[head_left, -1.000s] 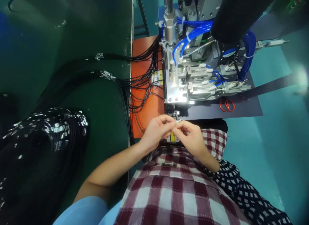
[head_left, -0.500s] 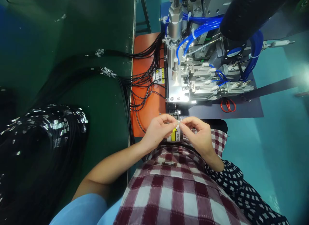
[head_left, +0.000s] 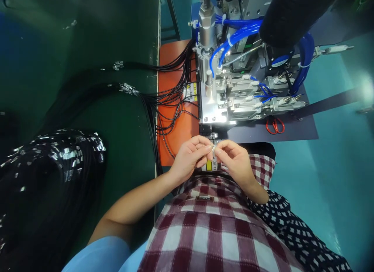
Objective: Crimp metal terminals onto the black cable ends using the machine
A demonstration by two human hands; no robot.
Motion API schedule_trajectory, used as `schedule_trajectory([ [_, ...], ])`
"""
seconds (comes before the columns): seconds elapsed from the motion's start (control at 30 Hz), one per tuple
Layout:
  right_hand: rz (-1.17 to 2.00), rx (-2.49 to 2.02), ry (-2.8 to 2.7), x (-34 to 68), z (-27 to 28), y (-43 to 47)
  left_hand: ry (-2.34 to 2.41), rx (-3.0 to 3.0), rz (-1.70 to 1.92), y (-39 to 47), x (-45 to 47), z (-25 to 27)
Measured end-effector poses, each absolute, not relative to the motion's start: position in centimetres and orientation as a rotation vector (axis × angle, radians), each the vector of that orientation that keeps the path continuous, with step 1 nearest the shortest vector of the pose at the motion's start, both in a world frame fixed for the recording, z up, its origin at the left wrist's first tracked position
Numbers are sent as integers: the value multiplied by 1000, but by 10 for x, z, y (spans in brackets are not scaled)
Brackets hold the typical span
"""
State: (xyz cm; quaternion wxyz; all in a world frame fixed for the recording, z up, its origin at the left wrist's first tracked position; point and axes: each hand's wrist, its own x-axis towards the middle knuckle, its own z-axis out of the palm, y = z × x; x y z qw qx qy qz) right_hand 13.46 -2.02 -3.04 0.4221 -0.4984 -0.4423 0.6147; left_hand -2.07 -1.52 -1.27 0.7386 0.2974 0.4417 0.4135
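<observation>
So both hands are basically closed up at the fingertips: left hand point(head_left: 191, 157) and right hand point(head_left: 236, 163) each pinch the same tiny whitish piece point(head_left: 214, 147) between thumb and index finger. It's up just in front of the metal machine point(head_left: 207, 106), near the yellow-and-white label point(head_left: 209, 165). Too small to tell what it is, tbh.

The person wears a maroon-and-white checked apron point(head_left: 216, 241) with 1 small label point(head_left: 205, 198), a light blue left sleeve point(head_left: 99, 256) and a dark, white-patterned right sleeve point(head_left: 295, 227); left hand point(head_left: 188, 159) and right hand point(head_left: 236, 163) are bare.
</observation>
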Motion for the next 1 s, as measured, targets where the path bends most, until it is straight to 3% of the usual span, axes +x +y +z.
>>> schedule_trajectory([
  [0.33, 1342, -1299, -1228, 136, -30, -22, 1005, 686, 851, -16, -21, -13],
  [1.0, 1406, -1289, -1115, 129, -34, -23, 1048, 714, 900, -21, -18, -16],
])
